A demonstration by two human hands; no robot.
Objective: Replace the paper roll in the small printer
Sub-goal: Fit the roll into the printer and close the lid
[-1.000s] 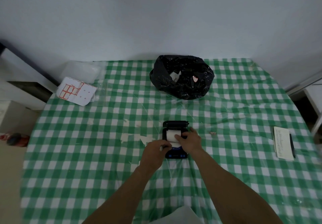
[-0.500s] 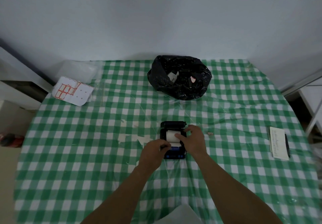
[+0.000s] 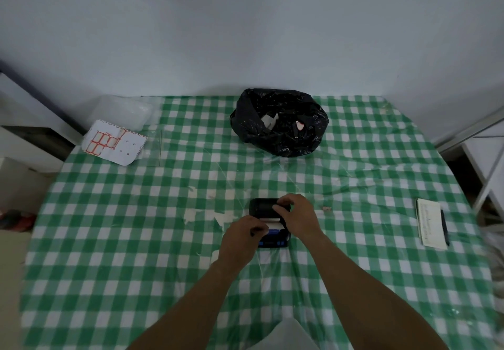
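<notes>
A: Entry. Where does the small printer (image 3: 268,223) sit relative to the hands?

B: Directly between and under them, on the green checked tablecloth (image 3: 136,227). The left hand (image 3: 242,238) is curled against the printer's near-left side, fingers pinched close on the white paper strip (image 3: 270,223) that crosses the body. The right hand (image 3: 297,217) arches over from the right, fingers curved and resting on the dark lid (image 3: 263,204) at the far end. Lid angle: cannot tell whether it is fully down.

A: The roll itself?

B: Not visible as a roll; only that white band shows between the two hands.

A: Any writing or brand?

B: None readable. A bluish panel on the printer's near face is blurred. Right of the right hand, well apart, a notepad (image 3: 431,223) carries lines of handwriting too small to read, with a pen (image 3: 444,227) along its right edge. Far left of the left hand, a sheet (image 3: 113,142) with red-outlined labels, blank as far as I can see.

A: Obscured items?

B: Beyond the hands, the black bag (image 3: 278,122) holds scraps, unidentifiable. The printer's right side is covered by the right hand.
</notes>
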